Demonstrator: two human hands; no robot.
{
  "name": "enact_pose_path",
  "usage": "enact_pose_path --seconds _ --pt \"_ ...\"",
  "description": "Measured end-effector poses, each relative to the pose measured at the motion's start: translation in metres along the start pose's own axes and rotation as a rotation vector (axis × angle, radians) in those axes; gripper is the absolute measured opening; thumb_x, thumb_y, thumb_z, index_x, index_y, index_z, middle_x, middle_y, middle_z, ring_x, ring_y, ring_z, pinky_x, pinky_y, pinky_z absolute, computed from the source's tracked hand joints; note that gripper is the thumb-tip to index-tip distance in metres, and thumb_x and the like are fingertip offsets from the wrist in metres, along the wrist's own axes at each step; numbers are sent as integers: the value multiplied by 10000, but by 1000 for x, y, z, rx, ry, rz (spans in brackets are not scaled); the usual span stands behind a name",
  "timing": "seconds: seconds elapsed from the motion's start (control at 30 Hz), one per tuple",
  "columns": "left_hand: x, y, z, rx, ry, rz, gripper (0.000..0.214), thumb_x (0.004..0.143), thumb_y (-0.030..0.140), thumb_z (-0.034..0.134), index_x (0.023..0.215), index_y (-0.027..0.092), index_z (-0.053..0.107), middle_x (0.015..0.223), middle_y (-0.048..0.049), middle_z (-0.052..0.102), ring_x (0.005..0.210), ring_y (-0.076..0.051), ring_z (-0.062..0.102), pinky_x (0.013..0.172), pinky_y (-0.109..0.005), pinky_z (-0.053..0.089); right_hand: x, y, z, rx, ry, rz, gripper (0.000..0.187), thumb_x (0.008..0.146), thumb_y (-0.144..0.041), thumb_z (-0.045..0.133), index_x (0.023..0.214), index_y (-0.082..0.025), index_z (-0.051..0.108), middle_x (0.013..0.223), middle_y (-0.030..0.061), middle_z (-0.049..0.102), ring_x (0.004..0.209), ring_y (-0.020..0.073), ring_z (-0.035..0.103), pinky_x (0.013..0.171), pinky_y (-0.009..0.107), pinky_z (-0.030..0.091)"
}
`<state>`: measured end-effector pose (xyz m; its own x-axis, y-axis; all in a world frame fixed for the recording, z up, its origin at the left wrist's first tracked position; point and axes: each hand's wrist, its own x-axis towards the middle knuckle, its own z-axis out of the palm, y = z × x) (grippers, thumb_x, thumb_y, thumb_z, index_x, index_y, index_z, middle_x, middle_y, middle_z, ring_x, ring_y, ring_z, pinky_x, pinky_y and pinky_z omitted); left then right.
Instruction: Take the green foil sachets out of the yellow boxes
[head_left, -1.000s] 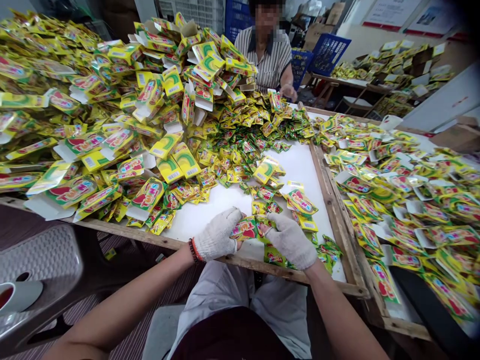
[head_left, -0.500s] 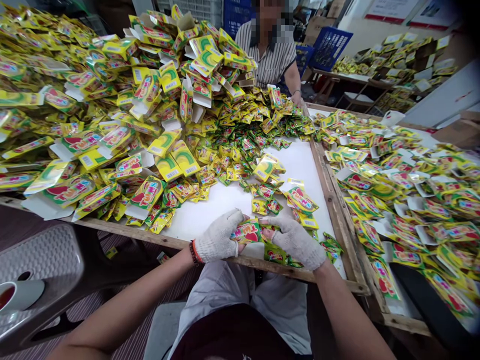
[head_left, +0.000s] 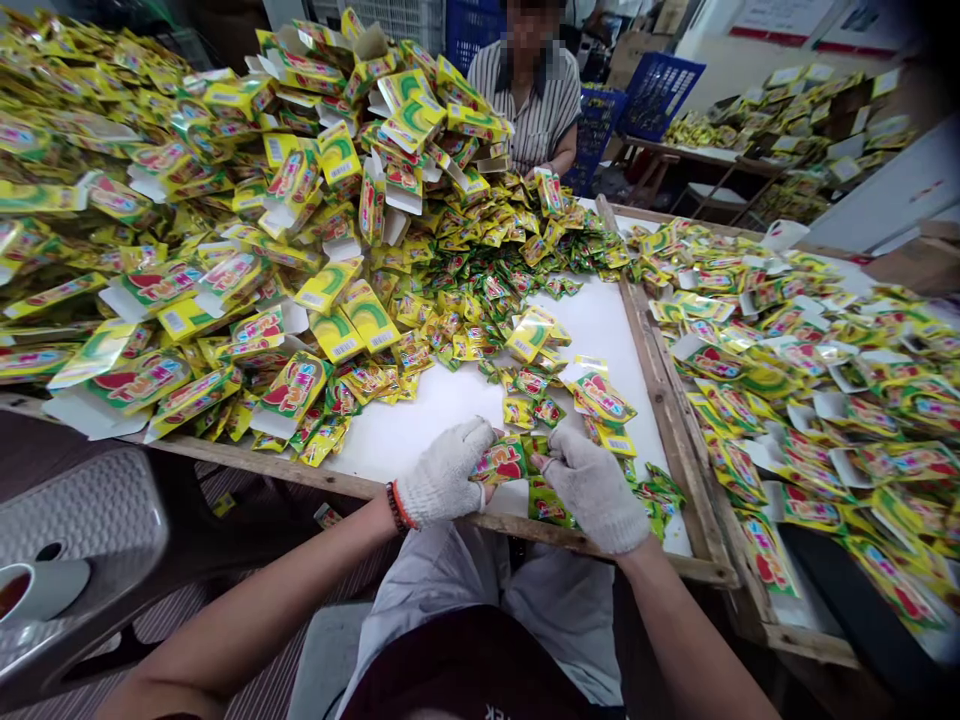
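Candy box in front of the lap, over the white tabletop near its edge, printed face upward. Held at the left end by the left hand, in a white glove, thumb and fingers closed around the cardboard. At the other end, the right hand, gloved too, fingers curled in close; cannot tell whether pinching anything or only touching the box. Just below the right hand, green packets on the tabletop. To the left, a high heap of boxes; to the right, beyond a wooden rail, loose boxes. Beyond the heap, a person in a striped shirt.
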<state>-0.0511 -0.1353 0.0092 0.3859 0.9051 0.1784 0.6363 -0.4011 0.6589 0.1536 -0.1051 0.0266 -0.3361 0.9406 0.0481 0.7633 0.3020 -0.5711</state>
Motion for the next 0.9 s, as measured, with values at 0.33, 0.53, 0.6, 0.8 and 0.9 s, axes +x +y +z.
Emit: enact_pose_path --seconds 0.33,0.53,0.6,0.8,0.9 --pt "0 -1 -3 11 -1 -6 464 703 217 578 1154 162 485 1051 -90 534 937 -225 525 819 -340 453 -10 -12 -9 552 -370 296 452 854 -428 461 1204 -164 572 410 -51 537 371 126 503 398 207 325" --pt "-2 10 -4 -76 -66 34 448 695 204 612 1131 174 512 1054 -86 541 975 -232 527 862 -355 453 -19 -8 -3 679 -590 187 364 876 -461 450 966 -151 618 491 -13 616 401 102 492 419 191 340" --pt "-3 10 -5 -214 3 -29 526 725 295 654 1204 183 469 1125 -89 537 1012 -223 536 878 -346 461 -20 -7 0 714 -532 203 352 884 -463 440 945 -157 602 492 -18 611 402 98 481 420 189 341" --pt "0 0 -9 -489 -73 -345 316 814 436 576 949 151 596 916 -41 646 828 -170 595 723 -277 483 -19 -6 12 575 -367 234 286 872 -438 460 825 -188 590 457 -35 576 407 104 485 422 193 352" --pt "2 -2 -4 -521 -83 -350 286 809 419 587 903 150 612 855 -24 651 778 -153 588 670 -248 465 -17 -3 14 393 -225 219 257 842 -431 505 730 -212 582 423 -54 503 389 107 465 403 209 338"
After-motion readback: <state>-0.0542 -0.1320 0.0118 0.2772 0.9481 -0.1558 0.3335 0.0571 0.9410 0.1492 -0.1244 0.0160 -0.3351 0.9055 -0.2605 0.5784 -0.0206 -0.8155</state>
